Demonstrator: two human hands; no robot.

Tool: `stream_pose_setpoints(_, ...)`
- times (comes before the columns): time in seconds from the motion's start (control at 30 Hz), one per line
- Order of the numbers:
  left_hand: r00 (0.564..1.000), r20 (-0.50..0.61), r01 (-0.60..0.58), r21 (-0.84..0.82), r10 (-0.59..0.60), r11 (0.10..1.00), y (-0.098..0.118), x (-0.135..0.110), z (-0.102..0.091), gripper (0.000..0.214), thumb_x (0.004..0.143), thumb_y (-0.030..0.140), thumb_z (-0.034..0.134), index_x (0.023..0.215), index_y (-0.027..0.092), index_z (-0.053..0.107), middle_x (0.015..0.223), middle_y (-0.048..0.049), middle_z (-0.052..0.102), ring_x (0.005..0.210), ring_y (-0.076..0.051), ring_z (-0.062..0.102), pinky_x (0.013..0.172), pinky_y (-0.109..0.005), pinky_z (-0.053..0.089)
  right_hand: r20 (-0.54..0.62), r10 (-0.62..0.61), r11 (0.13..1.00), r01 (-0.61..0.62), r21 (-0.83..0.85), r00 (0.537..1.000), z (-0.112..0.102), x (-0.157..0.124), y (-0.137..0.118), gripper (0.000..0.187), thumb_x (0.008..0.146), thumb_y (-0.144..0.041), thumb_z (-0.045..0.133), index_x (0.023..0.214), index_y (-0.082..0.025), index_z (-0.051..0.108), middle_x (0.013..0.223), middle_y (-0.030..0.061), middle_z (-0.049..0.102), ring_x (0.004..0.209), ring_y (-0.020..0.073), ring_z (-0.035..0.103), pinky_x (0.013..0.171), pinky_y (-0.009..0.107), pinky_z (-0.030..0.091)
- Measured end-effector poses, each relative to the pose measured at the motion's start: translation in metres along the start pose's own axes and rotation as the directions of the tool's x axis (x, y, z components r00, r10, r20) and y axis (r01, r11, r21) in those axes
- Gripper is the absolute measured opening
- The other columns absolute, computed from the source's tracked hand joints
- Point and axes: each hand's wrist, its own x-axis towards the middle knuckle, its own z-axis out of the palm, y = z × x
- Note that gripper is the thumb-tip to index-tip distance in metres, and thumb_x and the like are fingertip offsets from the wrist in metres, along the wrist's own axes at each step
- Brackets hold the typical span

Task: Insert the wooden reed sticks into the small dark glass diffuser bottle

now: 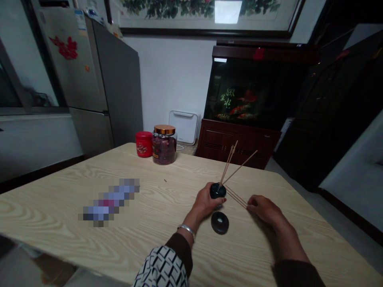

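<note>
Here's the left hand (206, 202), fingers curled firmly around a dark round holder (218, 191), gripping it just above the tabletop! Thin wooden sticks (237, 169) fan up and out of that holder, and a couple angle low toward the right hand (263, 209). That hand is half open, fingers loosely curved, its fingertips (249, 205) right at those low stick ends, though whether it has hold of them, I can't tell. Just below the holder sits a dark disc (220, 222) with a pale centre, flat on the light wood table (54, 211). Silver bangle (187, 230) on the left wrist! Further out, a red tin (143, 144) stands beside a glass jar (164, 145) with a copper lid, and behind them, a fish tank (254, 91).
</note>
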Motion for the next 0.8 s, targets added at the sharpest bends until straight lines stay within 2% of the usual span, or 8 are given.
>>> stream_pose_setpoints(0.13, 1.0, 0.004, 0.021, -0.032, -0.021, 0.999, 0.002, 0.0, 0.0, 0.058, 0.064, 0.032, 0.082, 0.116, 0.017, 0.061, 0.102, -0.0085, 0.068, 0.094, -0.024, 0.064, 0.085, -0.036, 0.052, 0.004, 0.016, 0.999, -0.016, 0.034, 1.0, 0.007, 0.003, -0.003, 0.011, 0.068, -0.023, 0.064, 0.077, -0.022, 0.069, 0.083, 0.0038, 0.071, 0.078, 0.0181, 0.062, 0.066, 0.026, 0.039)
stream_pose_setpoints(0.4, 1.0, 0.006, 0.02, -0.021, -0.02, 1.0, 0.004, -0.001, 0.0, 0.055, 0.066, 0.032, 0.081, 0.115, 0.016, 0.061, 0.1, -0.0086, 0.069, 0.092, -0.024, 0.064, 0.082, -0.035, 0.052, 0.011, -0.025, 0.975, 0.023, 0.219, 1.0, 0.012, 0.002, 0.004, 0.008, 0.068, -0.024, 0.063, 0.064, -0.019, 0.067, 0.068, 0.0019, 0.069, 0.067, 0.0153, 0.06, 0.061, 0.024, 0.041)
stream_pose_setpoints(0.5, 0.999, 0.013, 0.033, -0.007, -0.033, 0.999, 0.004, -0.001, 0.0, 0.057, 0.065, 0.032, 0.082, 0.116, 0.016, 0.061, 0.1, -0.0085, 0.069, 0.092, -0.024, 0.064, 0.083, -0.036, 0.051, -0.125, -0.044, 0.907, 0.092, 0.41, 0.991, -0.008, -0.002, 0.001, 0.011, 0.067, -0.028, 0.065, 0.062, -0.017, 0.066, 0.063, 0.0022, 0.066, 0.062, 0.0149, 0.057, 0.059, 0.025, 0.043)
stream_pose_setpoints(0.57, 0.999, 0.01, 0.032, -0.006, -0.031, 0.999, 0.005, -0.001, 0.0, 0.058, 0.065, 0.032, 0.082, 0.117, 0.017, 0.061, 0.1, -0.0082, 0.069, 0.092, -0.024, 0.064, 0.083, -0.036, 0.051, -0.317, 0.044, 0.789, 0.162, 0.593, 0.947, -0.028, -0.008, -0.008, 0.015, 0.067, -0.032, 0.07, 0.068, -0.017, 0.067, 0.064, 0.0019, 0.065, 0.059, 0.0138, 0.056, 0.054, 0.024, 0.042)
stream_pose_setpoints(0.63, 1.0, 0.009, 0.021, -0.013, -0.021, 1.0, 0.005, -0.002, 0.0, 0.058, 0.065, 0.032, 0.082, 0.117, 0.018, 0.061, 0.101, -0.0079, 0.069, 0.092, -0.024, 0.064, 0.084, -0.035, 0.051, -0.454, 0.207, 0.55, 0.281, 0.787, 0.867, -0.047, -0.016, -0.024, 0.024, 0.066, -0.037, 0.076, 0.079, -0.018, 0.068, 0.071, 0.0017, 0.066, 0.059, 0.012, 0.056, 0.048, 0.021, 0.041)
stream_pose_setpoints(0.67, 1.0, 0.01, 0.02, -0.018, -0.02, 1.0, 0.005, -0.002, 0.0, 0.058, 0.065, 0.032, 0.082, 0.117, 0.018, 0.061, 0.101, -0.0079, 0.069, 0.092, -0.024, 0.064, 0.084, -0.035, 0.051, -0.47, 0.262, 0.396, 0.35, 0.849, 0.843, -0.053, -0.02, -0.034, 0.029, 0.064, -0.038, 0.079, 0.082, -0.019, 0.067, 0.076, 0.0016, 0.067, 0.061, 0.0111, 0.057, 0.047, 0.019, 0.041)
stream_pose_setpoints(0.73, 1.0, 0.008, 0.024, -0.025, -0.024, 0.999, 0.005, -0.002, 0.0, 0.058, 0.065, 0.032, 0.083, 0.117, 0.018, 0.061, 0.101, -0.008, 0.069, 0.092, -0.024, 0.064, 0.084, -0.035, 0.051, -0.462, 0.305, 0.135, 0.443, 0.886, 0.833, -0.059, -0.027, -0.055, 0.034, 0.061, -0.037, 0.084, 0.083, -0.019, 0.066, 0.083, 0.0013, 0.067, 0.064, 0.0097, 0.06, 0.047, 0.017, 0.045)
stream_pose_setpoints(0.8, 1.0, 0.005, 0.029, -0.027, -0.029, 0.999, 0.004, -0.001, 0.0, 0.059, 0.064, 0.033, 0.083, 0.117, 0.017, 0.061, 0.1, -0.0079, 0.069, 0.092, -0.023, 0.064, 0.084, -0.034, 0.051, -0.471, 0.295, 0.023, 0.486, 0.874, 0.832, -0.057, -0.03, -0.076, 0.035, 0.059, -0.035, 0.087, 0.081, -0.018, 0.065, 0.084, 0.0012, 0.067, 0.066, 0.0093, 0.062, 0.05, 0.016, 0.05)
